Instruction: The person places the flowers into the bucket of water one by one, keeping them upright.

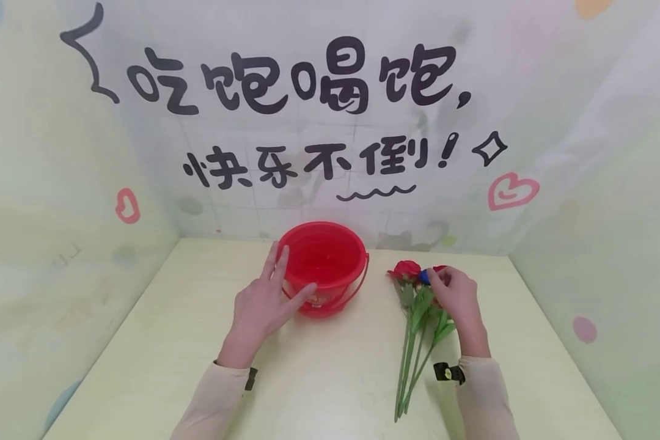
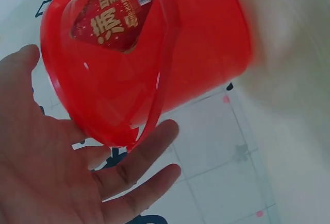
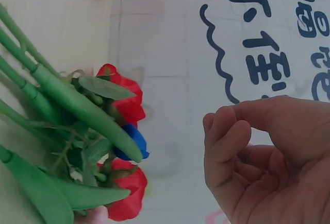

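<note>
A red plastic bucket (image 1: 323,310) stands upright near the back wall, its handle (image 1: 360,283) hanging down at the right. My left hand (image 1: 260,308) is beside its left rim with fingers spread apart. In the left wrist view, the thumb and fingers border the bucket's rim (image 2: 58,74), and a red label (image 2: 116,20) is on the wall. Artificial flowers lie to the right: red roses (image 1: 406,269), a blue flower (image 1: 424,277) and long green stems (image 1: 409,357). My right hand (image 1: 461,299) is over the flower heads. The right wrist view shows its fingers (image 3: 219,152) curled and holding nothing.
A pale table (image 1: 330,391) extends under everything. Printed walls enclose it at the back (image 1: 225,214), the left (image 1: 60,244) and the right (image 1: 610,244). Dark cameras are strapped to both wrists, the right one (image 1: 448,372) close to the stems.
</note>
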Tool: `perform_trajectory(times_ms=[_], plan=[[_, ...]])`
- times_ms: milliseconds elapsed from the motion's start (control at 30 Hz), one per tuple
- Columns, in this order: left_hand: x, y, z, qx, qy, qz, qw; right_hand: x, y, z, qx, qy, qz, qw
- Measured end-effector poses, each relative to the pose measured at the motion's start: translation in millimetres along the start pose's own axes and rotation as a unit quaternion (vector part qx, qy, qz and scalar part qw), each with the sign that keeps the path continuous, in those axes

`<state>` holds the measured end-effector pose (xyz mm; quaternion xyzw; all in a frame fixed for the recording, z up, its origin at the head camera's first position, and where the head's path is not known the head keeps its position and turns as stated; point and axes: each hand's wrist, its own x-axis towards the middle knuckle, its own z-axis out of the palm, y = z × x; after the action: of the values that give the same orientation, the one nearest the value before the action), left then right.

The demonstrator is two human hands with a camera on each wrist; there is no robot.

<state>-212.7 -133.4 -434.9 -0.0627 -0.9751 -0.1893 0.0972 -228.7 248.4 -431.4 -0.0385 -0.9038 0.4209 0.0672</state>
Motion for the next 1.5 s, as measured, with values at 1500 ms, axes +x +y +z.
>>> perform_trajectory(times_ms=[1500], plan=[[12.6, -6.2, 33.6, -0.235, 0.061, 0.013, 0.9699, 36.5, 37.2, 70.7, -0.06, -0.048, 0.044, 0.996]])
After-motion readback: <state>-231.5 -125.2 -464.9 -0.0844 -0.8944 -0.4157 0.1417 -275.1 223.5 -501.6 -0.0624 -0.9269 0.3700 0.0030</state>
